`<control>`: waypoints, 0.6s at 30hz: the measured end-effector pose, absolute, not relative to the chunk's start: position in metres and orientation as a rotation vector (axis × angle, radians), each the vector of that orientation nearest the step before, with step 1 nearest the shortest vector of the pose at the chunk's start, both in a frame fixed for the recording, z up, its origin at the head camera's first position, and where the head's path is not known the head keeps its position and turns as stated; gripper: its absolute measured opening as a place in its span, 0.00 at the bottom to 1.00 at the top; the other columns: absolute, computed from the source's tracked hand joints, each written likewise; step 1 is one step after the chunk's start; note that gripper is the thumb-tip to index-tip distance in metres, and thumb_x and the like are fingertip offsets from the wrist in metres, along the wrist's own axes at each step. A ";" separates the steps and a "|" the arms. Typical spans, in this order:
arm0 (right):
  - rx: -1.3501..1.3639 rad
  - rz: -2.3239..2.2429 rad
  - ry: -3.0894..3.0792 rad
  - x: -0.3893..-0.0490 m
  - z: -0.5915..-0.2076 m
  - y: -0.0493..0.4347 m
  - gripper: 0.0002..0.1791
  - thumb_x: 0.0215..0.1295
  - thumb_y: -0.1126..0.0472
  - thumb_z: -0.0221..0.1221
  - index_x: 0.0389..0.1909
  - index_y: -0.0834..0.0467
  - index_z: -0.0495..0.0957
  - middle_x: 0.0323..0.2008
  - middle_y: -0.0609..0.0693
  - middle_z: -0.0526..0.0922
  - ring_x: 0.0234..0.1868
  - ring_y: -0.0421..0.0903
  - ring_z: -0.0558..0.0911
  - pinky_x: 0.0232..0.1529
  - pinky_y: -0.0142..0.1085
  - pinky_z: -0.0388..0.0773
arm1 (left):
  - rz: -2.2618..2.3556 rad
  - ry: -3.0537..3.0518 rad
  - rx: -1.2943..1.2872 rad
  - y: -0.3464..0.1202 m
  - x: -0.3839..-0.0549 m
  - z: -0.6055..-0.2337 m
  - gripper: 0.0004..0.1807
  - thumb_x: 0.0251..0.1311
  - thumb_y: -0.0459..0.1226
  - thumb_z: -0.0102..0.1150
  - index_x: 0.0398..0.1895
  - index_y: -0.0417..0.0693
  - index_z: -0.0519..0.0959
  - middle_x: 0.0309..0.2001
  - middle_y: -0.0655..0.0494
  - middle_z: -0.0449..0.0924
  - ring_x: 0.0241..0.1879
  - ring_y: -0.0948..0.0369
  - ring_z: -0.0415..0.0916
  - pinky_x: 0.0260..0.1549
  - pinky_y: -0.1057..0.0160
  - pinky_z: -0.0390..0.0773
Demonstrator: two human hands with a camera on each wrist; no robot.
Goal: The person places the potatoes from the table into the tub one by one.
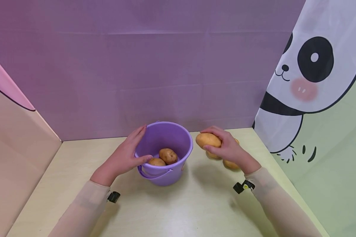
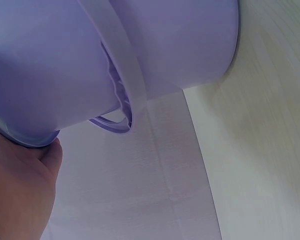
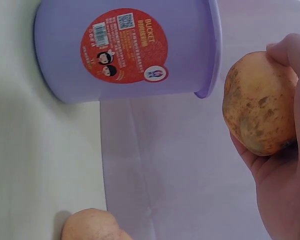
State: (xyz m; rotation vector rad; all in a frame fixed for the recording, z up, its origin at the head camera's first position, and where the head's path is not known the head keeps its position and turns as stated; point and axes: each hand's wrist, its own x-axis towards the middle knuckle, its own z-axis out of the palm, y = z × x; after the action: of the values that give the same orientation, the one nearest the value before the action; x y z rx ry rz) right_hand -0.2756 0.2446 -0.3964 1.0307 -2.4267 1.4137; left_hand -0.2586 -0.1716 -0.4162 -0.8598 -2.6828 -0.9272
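"Bucket (image 1: 173, 176) first: where is it, and how would it handle?"

"Upright on the bench (image 1: 178, 210), between the hands. It looks like thin plastic, so probably light, stiff and easily tipped. The left hand (image 1: 122, 157) holds its left rim, thumb over the near edge; that seems a steadier hold than the handle (image 2: 121, 52) hanging on the near side."

"And the held potato (image 1: 208, 140)?"

"Above the bench, just right of the bucket and apart from it. The right hand (image 1: 229, 148) pinches it, thumb on the near side, fingers on the far side. I'd judge it firm, solid and hard to bruise, though smooth skin could slip. Gripping across its narrower middle makes sense."

"Any others?"

"Two potatoes (image 1: 168, 156) lie inside the bucket; loose potatoes (image 1: 231, 165) rest on the bench at right, partly hidden by the hand."
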 end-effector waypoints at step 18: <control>1.235 1.318 -2.293 -0.290 -0.377 0.215 0.27 0.65 0.69 0.76 0.65 0.58 0.85 0.57 0.53 0.86 0.51 0.51 0.83 0.48 0.37 0.82 | -0.922 -2.685 -0.856 -0.173 -0.260 -0.418 0.59 0.67 0.56 0.73 0.89 0.36 0.52 0.89 0.39 0.48 0.87 0.39 0.47 0.79 0.29 0.58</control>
State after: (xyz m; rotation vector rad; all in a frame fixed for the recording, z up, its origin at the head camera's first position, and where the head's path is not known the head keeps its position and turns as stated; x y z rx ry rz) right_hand -0.2897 0.2149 -0.3766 1.2354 -2.2931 1.3176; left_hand -0.2598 -0.1727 -0.4178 -0.8556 -2.6846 -0.9225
